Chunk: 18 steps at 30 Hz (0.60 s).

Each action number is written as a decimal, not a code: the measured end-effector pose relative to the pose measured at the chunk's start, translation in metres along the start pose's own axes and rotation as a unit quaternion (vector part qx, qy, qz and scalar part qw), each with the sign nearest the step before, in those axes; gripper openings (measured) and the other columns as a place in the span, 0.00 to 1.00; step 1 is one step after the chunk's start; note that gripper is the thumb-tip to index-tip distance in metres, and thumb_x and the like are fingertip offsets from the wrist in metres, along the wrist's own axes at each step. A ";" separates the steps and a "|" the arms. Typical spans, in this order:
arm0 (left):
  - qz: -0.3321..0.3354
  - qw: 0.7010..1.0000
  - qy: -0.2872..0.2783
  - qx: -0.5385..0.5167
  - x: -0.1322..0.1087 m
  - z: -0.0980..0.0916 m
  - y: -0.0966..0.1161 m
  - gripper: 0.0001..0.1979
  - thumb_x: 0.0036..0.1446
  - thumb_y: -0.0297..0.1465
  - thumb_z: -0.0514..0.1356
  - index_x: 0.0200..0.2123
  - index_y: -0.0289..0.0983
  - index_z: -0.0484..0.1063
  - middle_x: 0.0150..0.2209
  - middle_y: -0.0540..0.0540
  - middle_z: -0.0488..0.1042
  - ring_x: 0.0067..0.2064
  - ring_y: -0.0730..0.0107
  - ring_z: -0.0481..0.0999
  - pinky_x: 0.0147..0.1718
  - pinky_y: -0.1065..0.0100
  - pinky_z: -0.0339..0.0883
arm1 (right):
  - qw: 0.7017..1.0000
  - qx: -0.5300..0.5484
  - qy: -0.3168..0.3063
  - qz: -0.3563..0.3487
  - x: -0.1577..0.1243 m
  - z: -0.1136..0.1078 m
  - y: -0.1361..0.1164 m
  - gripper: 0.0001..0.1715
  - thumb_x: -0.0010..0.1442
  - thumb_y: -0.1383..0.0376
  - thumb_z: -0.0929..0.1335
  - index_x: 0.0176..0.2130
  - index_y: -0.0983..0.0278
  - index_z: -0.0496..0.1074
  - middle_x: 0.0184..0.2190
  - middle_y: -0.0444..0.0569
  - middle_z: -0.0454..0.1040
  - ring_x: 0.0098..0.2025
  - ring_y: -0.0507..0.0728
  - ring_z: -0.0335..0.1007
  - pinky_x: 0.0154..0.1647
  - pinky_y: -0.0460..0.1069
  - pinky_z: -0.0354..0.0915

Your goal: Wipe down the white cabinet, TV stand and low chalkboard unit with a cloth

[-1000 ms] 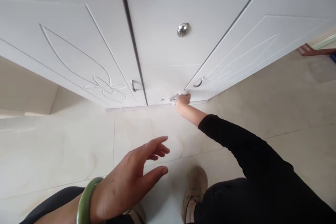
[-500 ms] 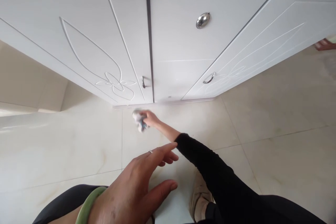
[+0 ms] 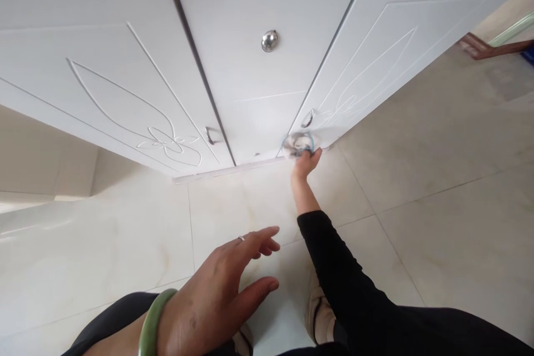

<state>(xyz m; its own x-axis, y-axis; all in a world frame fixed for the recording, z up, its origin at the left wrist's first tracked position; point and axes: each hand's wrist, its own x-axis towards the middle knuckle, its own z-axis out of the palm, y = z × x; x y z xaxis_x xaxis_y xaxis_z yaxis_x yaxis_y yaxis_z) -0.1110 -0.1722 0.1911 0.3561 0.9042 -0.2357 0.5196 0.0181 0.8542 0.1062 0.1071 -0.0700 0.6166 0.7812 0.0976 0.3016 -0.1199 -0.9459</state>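
My right hand (image 3: 306,163) reaches forward and grips a crumpled white, grey and blue cloth (image 3: 298,143), slightly blurred. The cloth is at the foot of the white cabinet (image 3: 267,75), by the lower edge of its right door, just under a curved metal handle (image 3: 307,118). Whether it presses on the door cannot be made out. Nearer to me, my left hand (image 3: 227,278) hangs in the air with thumb and fingers apart, holding nothing. A ring and a green bangle (image 3: 153,322) are on it.
A round metal knob (image 3: 270,40) sticks out of the cabinet's middle panel, and another handle (image 3: 209,135) is on the left door. Pale floor tiles (image 3: 125,256) lie below. My shoe (image 3: 320,314) is beside the right sleeve. A brown wooden piece (image 3: 496,49) stands far right.
My right hand has carried the cloth from the floor in front of the left door over to the right door's base. The view has shifted a little; my left hand stays much the same.
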 end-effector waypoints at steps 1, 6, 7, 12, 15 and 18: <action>-0.001 1.000 0.003 0.003 0.000 0.000 0.000 0.29 0.68 0.41 0.62 0.71 0.54 0.64 0.57 0.47 0.81 0.54 0.60 0.84 0.57 0.56 0.82 | 0.998 0.030 0.048 -0.028 0.010 0.007 -0.003 0.29 0.59 0.67 0.57 0.58 0.65 0.67 0.52 0.56 0.73 0.57 0.61 0.72 0.62 0.60 0.70; -0.002 1.000 0.012 0.027 -0.001 -0.001 0.003 0.29 0.69 0.40 0.61 0.71 0.55 0.62 0.57 0.49 0.81 0.54 0.62 0.84 0.57 0.57 0.82 | 0.993 0.056 0.090 -0.058 -0.018 0.062 -0.027 0.33 0.56 0.71 0.59 0.61 0.67 0.66 0.53 0.61 0.69 0.60 0.64 0.71 0.64 0.66 0.68; -0.001 0.999 0.015 0.032 -0.001 -0.001 0.003 0.29 0.70 0.40 0.61 0.71 0.55 0.61 0.57 0.49 0.81 0.55 0.62 0.84 0.57 0.57 0.81 | 0.995 0.053 0.062 -0.052 -0.040 0.072 -0.031 0.32 0.56 0.72 0.60 0.60 0.66 0.66 0.54 0.62 0.68 0.62 0.65 0.68 0.66 0.67 0.66; 0.018 0.999 0.004 0.039 0.007 0.001 0.005 0.29 0.70 0.36 0.61 0.72 0.54 0.60 0.57 0.49 0.81 0.55 0.64 0.83 0.57 0.58 0.81 | 0.962 0.115 -0.229 -0.090 -0.156 0.082 -0.036 0.21 0.53 0.73 0.62 0.45 0.62 0.74 0.45 0.52 0.74 0.50 0.59 0.73 0.60 0.58 0.72; 0.022 0.999 -0.004 0.037 0.013 0.002 0.002 0.29 0.70 0.34 0.61 0.71 0.53 0.60 0.57 0.49 0.81 0.55 0.64 0.83 0.57 0.57 0.81 | 0.963 0.148 -0.211 -0.075 -0.170 0.066 -0.027 0.18 0.56 0.70 0.63 0.45 0.63 0.74 0.43 0.51 0.75 0.46 0.58 0.73 0.55 0.55 0.73; 0.014 0.999 -0.008 0.035 0.014 0.001 0.001 0.29 0.70 0.35 0.62 0.71 0.51 0.60 0.57 0.48 0.80 0.55 0.64 0.82 0.58 0.56 0.80 | 0.986 0.159 -0.023 -0.046 -0.129 0.051 -0.026 0.21 0.61 0.64 0.64 0.53 0.65 0.72 0.50 0.55 0.72 0.53 0.61 0.72 0.60 0.60 0.71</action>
<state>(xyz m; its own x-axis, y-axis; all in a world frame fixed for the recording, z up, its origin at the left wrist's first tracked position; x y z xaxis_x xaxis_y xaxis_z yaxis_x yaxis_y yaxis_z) -0.1051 -0.1600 0.1880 0.3834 0.8970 -0.2198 0.5620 -0.0377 0.8263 -0.0186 0.0407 -0.0734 0.5610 0.8081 0.1794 0.1059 0.1449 -0.9838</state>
